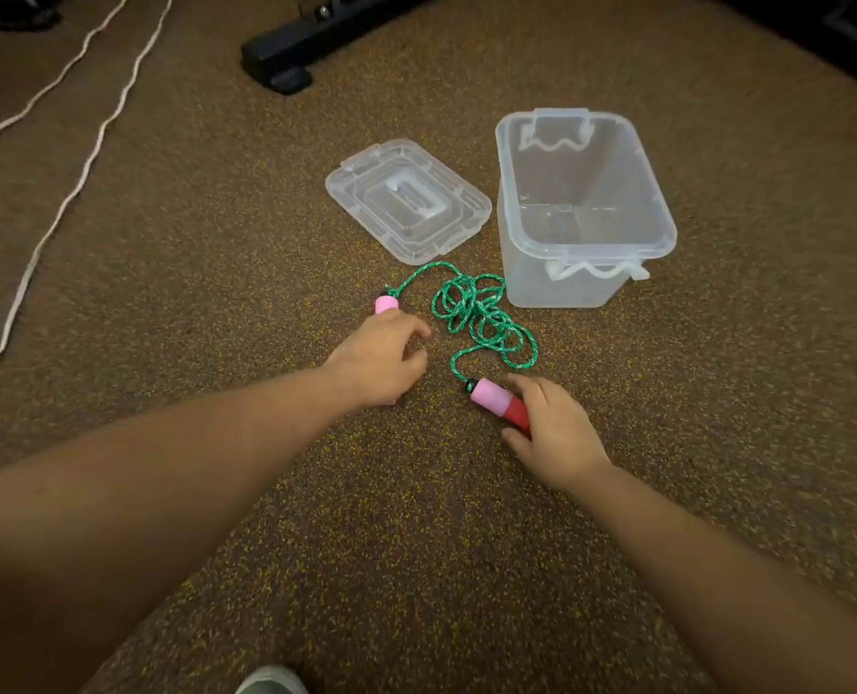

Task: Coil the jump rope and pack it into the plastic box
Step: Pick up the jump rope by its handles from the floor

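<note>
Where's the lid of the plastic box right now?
The lid lies flat on the carpet, just left of the open box and beyond the green rope.

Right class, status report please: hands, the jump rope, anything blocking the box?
Left hand over one handle, right hand on the other handle. Green rope loose on carpet. Plastic box open, lid beside it. Nothing blocking.

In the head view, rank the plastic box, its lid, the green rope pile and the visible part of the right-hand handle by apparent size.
1. plastic box
2. lid
3. green rope pile, somewhat smaller than the lid in spread
4. right-hand handle, partly hidden by the right hand
</note>
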Action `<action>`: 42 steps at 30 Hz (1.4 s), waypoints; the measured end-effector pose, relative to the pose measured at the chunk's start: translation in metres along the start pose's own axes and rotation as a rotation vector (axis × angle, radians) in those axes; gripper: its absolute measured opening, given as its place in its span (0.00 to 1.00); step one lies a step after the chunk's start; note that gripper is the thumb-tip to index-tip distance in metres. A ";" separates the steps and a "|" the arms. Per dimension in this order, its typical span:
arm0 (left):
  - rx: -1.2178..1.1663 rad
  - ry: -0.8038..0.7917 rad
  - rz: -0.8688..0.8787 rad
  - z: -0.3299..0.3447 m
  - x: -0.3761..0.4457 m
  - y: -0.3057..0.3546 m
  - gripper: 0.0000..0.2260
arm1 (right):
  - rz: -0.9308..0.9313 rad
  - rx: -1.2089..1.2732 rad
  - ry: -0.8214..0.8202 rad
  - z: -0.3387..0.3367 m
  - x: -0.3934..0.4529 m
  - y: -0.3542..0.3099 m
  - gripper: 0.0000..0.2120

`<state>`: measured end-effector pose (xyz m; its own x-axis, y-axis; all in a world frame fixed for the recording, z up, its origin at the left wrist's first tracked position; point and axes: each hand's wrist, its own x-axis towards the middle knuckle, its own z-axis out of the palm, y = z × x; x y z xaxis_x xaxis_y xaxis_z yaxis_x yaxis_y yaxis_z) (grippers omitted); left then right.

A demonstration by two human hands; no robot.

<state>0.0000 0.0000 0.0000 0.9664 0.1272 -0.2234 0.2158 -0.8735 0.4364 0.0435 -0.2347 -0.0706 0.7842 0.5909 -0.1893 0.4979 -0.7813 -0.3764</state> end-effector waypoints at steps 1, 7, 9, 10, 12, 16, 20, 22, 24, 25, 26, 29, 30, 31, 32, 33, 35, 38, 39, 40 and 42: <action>-0.029 -0.010 -0.021 0.002 0.000 -0.002 0.16 | 0.042 -0.042 -0.033 0.003 -0.002 0.000 0.32; -0.289 -0.039 -0.179 0.001 0.005 -0.001 0.12 | 0.119 -0.186 -0.037 0.009 -0.005 -0.010 0.24; -0.390 -0.058 -0.262 -0.002 0.009 -0.005 0.13 | 0.182 0.000 -0.035 0.003 0.002 -0.019 0.22; -0.460 -0.080 -0.311 -0.002 0.010 -0.007 0.15 | 0.221 0.142 -0.024 -0.001 0.005 -0.025 0.21; -0.642 -0.112 -0.417 -0.002 0.013 -0.008 0.22 | 0.231 0.384 0.020 -0.011 0.014 -0.038 0.18; -1.039 -0.300 -0.596 -0.007 0.017 -0.005 0.41 | 0.195 0.686 0.093 -0.036 0.028 -0.065 0.15; -1.301 -0.441 -0.610 -0.014 0.018 -0.007 0.51 | 0.131 0.926 0.138 -0.052 0.031 -0.092 0.11; -1.405 -0.449 -0.602 -0.018 0.019 -0.007 0.51 | 0.087 0.996 0.136 -0.056 0.030 -0.102 0.11; -1.485 -0.468 -0.586 -0.022 0.019 -0.006 0.53 | 0.042 1.063 0.120 -0.059 0.026 -0.110 0.11; -1.525 -0.490 -0.565 -0.024 0.020 -0.006 0.54 | 0.016 1.102 0.100 -0.060 0.022 -0.113 0.09; -1.564 -0.516 -0.534 -0.027 0.020 -0.006 0.54 | -0.005 1.135 0.073 -0.059 0.018 -0.116 0.09; -1.688 -0.577 -0.452 -0.040 0.022 -0.003 0.55 | -0.070 1.089 0.011 -0.047 0.004 -0.118 0.08; -1.715 -0.584 -0.442 -0.045 0.023 -0.001 0.55 | -0.085 1.055 -0.004 -0.042 0.000 -0.118 0.12; -1.727 -0.585 -0.430 -0.049 0.025 0.000 0.55 | -0.097 1.022 -0.017 -0.036 -0.004 -0.117 0.14; -1.735 -0.584 -0.413 -0.052 0.026 0.001 0.55 | -0.105 1.005 -0.021 -0.032 -0.007 -0.116 0.15; -1.745 -0.583 -0.397 -0.054 0.028 0.002 0.55 | -0.108 1.001 -0.023 -0.029 -0.009 -0.115 0.13; -1.767 -0.582 -0.376 -0.056 0.031 0.001 0.56 | -0.103 1.001 -0.024 -0.025 -0.012 -0.112 0.10; -1.751 -0.575 -0.369 -0.055 0.031 0.003 0.56 | -0.107 0.998 -0.026 -0.021 -0.013 -0.107 0.06; -1.742 -0.577 -0.367 -0.055 0.031 0.003 0.55 | -0.109 0.981 -0.030 -0.019 -0.013 -0.106 0.06; -1.732 -0.580 -0.365 -0.055 0.031 0.004 0.52 | -0.110 0.966 -0.033 -0.017 -0.013 -0.104 0.06; -1.698 -0.573 -0.368 -0.056 0.029 0.007 0.44 | -0.114 0.946 -0.038 -0.012 -0.014 -0.102 0.07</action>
<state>0.0377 0.0244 0.0456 0.7602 -0.2962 -0.5782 0.6262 0.5713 0.5305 -0.0136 -0.1652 -0.0185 0.7289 0.6723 -0.1294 0.0512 -0.2419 -0.9689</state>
